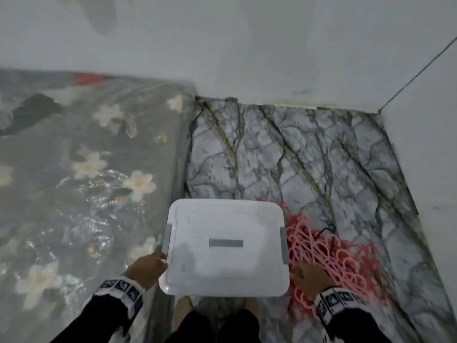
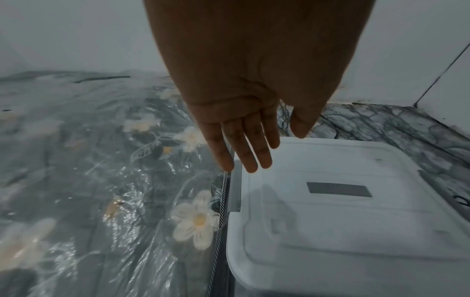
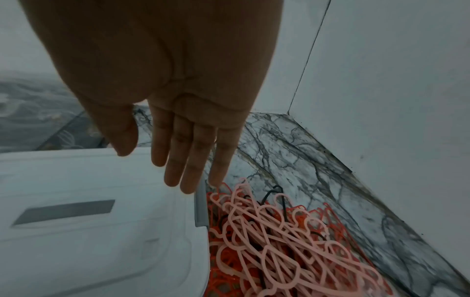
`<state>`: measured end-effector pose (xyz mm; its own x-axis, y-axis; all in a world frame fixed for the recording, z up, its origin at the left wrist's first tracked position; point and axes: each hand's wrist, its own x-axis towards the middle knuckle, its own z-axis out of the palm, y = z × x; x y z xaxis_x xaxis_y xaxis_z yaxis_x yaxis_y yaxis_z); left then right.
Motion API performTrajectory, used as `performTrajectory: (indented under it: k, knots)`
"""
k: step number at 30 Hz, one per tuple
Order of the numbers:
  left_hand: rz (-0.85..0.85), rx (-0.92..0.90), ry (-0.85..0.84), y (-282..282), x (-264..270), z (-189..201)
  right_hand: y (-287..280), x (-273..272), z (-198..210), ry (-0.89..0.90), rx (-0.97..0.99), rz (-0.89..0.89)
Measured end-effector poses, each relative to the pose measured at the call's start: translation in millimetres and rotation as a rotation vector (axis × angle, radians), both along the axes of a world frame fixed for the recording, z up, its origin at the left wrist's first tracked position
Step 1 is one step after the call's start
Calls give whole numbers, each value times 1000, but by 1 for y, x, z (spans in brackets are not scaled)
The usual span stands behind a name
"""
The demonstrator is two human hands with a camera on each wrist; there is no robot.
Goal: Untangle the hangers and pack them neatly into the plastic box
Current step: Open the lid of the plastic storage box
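Two hands flank the closed plastic box as I watch. At the far left lies a floral mattress under clear wrap; my left hand hangs with fingers straight, holding nothing, over the box's left latch. My right hand is likewise relaxed and empty near the right latch, just beside the tangled pink and red hangers on the marble floor

plastic box lid is hiding its contents and part of the hangers; head view is blurring throughout; frame edges are cropping both forearms
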<state>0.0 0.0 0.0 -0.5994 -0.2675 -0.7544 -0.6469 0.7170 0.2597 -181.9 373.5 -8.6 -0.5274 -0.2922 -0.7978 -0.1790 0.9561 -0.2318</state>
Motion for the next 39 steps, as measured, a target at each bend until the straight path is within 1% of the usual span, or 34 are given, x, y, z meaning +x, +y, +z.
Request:
performTrajectory:
  k: [1, 4, 5, 6, 7, 9, 12, 13, 14, 16, 18, 19, 21, 23, 26, 30, 32, 35, 39]
  knots:
    - [18, 1, 38, -4, -3, -18, -2, -3, -18, 16, 13, -3]
    - [190, 36, 114, -18, -17, -64, -11, -19, -60, 51, 4, -67]
    - [214, 22, 131, -24, -20, -87, -14, -24, -82, 73, -9, -82]
    - [242, 12, 138, -28, -26, -96, -16, -29, -90, 94, -31, -121]
    - [269, 9, 163, -32, -30, -115, -19, -35, -107, 122, -55, -179]
    - [330, -3, 261, -40, -42, -141, -26, -49, -133, 204, -107, -257]
    - [444, -45, 393, -51, -60, -173, -36, -70, -168, 315, -131, -386]
    - [474, -41, 416, -55, -64, -183, -39, -77, -178, 353, -147, -425]
    - [493, -50, 404, -59, -70, -192, -41, -84, -188, 382, -164, -453]
    - [481, -57, 375, -69, -80, -206, -46, -99, -202, 408, -200, -502]
    - [428, -65, 355, -80, -89, -209, -46, -111, -211, 409, -228, -538]
    - [399, -42, 348, -85, -92, -209, -44, -115, -214, 407, -221, -536]
    - [346, 39, 343, -91, -92, -208, -40, -120, -218, 400, -209, -502]
    - [308, 43, 364, -93, -92, -209, -37, -122, -219, 417, -201, -464]
    - [290, -8, 403, -92, -91, -213, -34, -122, -220, 430, -217, -440]
    - [276, -98, 412, -84, -83, -213, -32, -117, -216, 453, -225, -382]
    - [269, -157, 445, -75, -75, -212, -32, -108, -209, 439, -174, -346]
    - [260, -218, 436, -56, -55, -203, -27, -87, -197, 397, -71, -301]
    - [333, -212, 443, -39, -31, -195, -17, -60, -194, 464, -26, -270]
